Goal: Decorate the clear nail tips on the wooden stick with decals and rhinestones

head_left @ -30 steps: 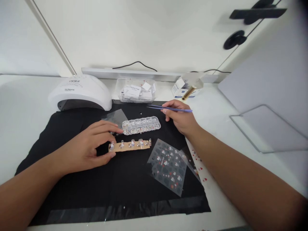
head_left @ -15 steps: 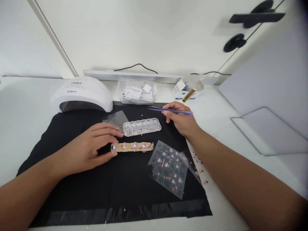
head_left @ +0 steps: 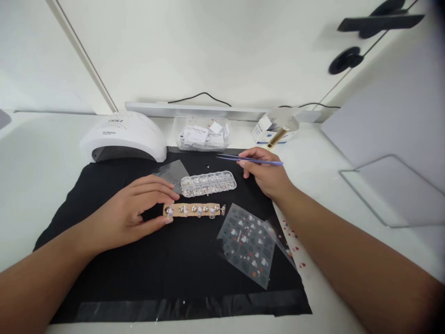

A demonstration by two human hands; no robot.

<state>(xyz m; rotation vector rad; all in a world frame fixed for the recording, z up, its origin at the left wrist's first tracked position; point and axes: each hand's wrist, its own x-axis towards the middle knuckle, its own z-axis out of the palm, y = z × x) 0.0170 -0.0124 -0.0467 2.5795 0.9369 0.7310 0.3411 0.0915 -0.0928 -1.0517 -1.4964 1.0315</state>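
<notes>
My left hand (head_left: 134,211) grips the left end of a tan strip (head_left: 190,210) between thumb and fingers. Along the strip sit several clear false nail tips with small white figures, beside round metal studs. Behind it lies a clear compartment case (head_left: 208,183) filled with tiny gems, close to my left fingertips. My right hand (head_left: 266,171) is closed around purple-blue tweezers (head_left: 259,161), their tips pointing left above the back of the black mat (head_left: 167,273). A translucent sticker sheet (head_left: 247,246) with small white characters lies right of the strip.
A white nail lamp (head_left: 123,137) stands at the back left. Beside it is a clear tub (head_left: 177,139) of white packets, then an open box (head_left: 259,132) with a gold tube (head_left: 278,137) by it. A small clear sheet (head_left: 174,171) lies behind my left hand.
The whole view has shifted slightly, so everything appears a little further right. Both hands keep their grips, and the tweezers stay in about the same place over the mat.
</notes>
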